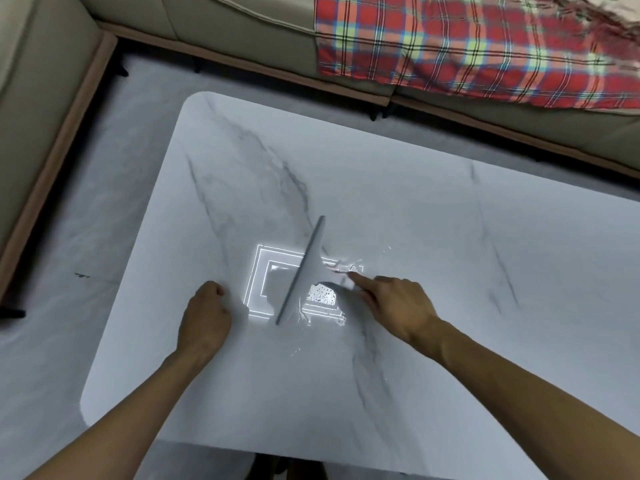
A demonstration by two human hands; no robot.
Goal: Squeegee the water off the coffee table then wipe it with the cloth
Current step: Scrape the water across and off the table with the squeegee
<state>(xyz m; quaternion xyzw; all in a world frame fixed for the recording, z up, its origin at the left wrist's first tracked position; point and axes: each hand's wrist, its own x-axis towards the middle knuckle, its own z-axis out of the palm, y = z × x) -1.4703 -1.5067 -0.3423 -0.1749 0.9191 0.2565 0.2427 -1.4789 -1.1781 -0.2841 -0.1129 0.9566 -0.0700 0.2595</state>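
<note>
Squeegee (304, 271) on the wet coffee table (450, 237)
Right hand (394, 306) grips its handle, blade in the water (322, 294); left hand (204, 317) rests nearby, curled into an empty fist

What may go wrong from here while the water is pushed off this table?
1. Water glints round the near end of the squeegee, so it may slip past the blade.
2. The right hand holds it with its forefinger stretched out; that light grip may let the blade twist.
3. Water pushed off the table would wet the floor.
</note>
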